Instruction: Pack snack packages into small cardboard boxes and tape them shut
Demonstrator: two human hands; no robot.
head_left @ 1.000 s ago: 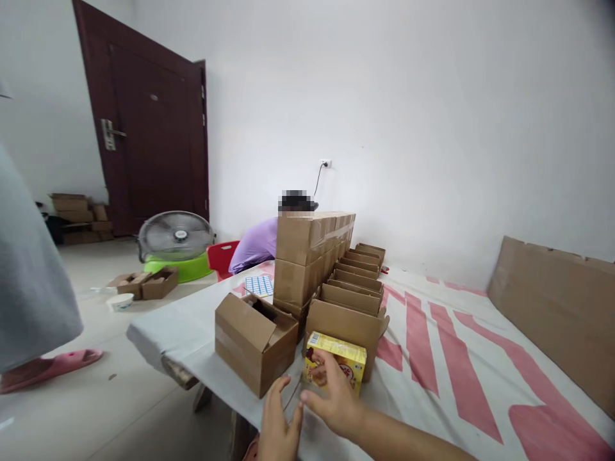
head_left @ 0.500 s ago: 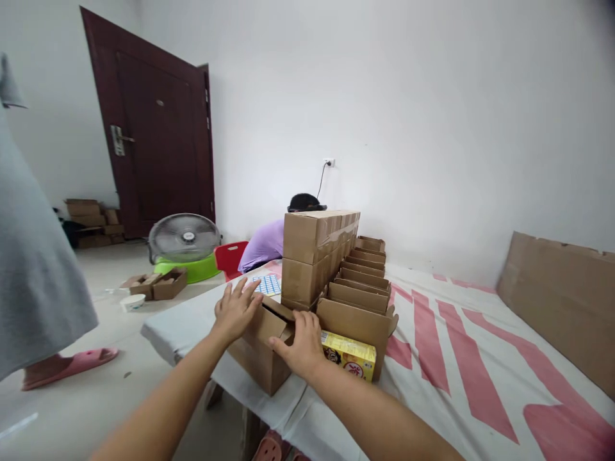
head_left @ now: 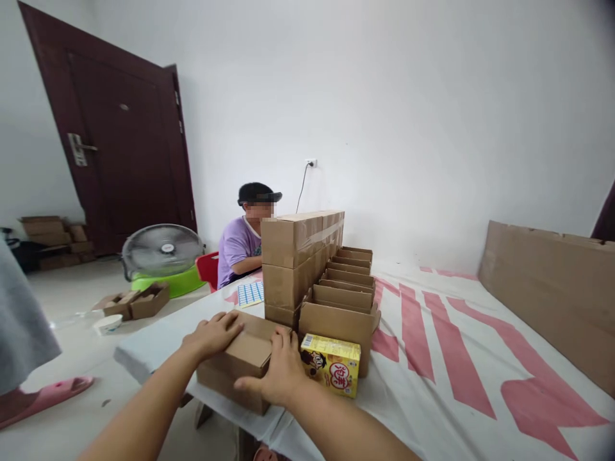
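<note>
A small brown cardboard box (head_left: 245, 358) lies at the near edge of the table, its top flaps folded down. My left hand (head_left: 214, 334) rests flat on the box's left flap, fingers stretched out. My right hand (head_left: 281, 372) presses on the box's right end, thumb down its front side, fingers extended. A yellow printed carton (head_left: 331, 372) stands just right of my right hand, touching the box's end. Behind it stands a row of open brown boxes (head_left: 342, 301) and a stack of taped brown boxes (head_left: 293, 256).
The table wears a white cloth with pink stripes (head_left: 432, 358). Flat cardboard (head_left: 548, 288) leans at the right. A blue sticker sheet (head_left: 250, 294) lies beyond the box. A seated person in a purple shirt (head_left: 236, 246), a floor fan (head_left: 161, 251), a grey-clothed person (head_left: 19, 326) at left.
Both my hands have pushed the small box's flaps down flat; the box was open a second ago. My right hand left the yellow carton. The seated person has sat up.
</note>
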